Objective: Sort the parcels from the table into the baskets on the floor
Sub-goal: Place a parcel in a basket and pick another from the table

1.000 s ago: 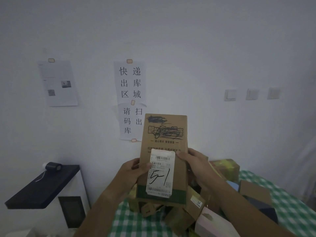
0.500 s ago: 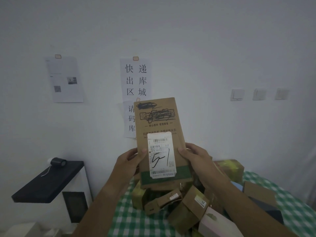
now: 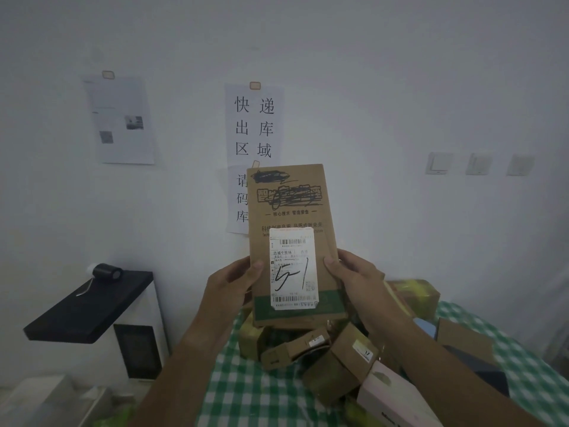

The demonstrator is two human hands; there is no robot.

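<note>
I hold a tall brown cardboard parcel (image 3: 291,208) upright in front of the wall, above the table. Its white shipping label (image 3: 294,268) bears a handwritten "51", and a green band runs along its bottom. My left hand (image 3: 229,285) grips its left edge, thumb on the front. My right hand (image 3: 354,272) grips the right edge the same way. Below lies a heap of several cardboard parcels (image 3: 320,355) on a table with a green checked cloth (image 3: 246,386). No basket is in view.
A white appliance with a black top (image 3: 92,306) stands at the left, a small dark roll (image 3: 106,271) on it. Paper notices (image 3: 254,124) hang on the wall, and light switches (image 3: 438,163) sit to the right. A pale box (image 3: 397,396) and a dark box (image 3: 480,371) lie at the lower right.
Both hands lifted the parcel a little higher off the heap. My view shifted, so the wall notices and the appliance now sit further right in frame.
</note>
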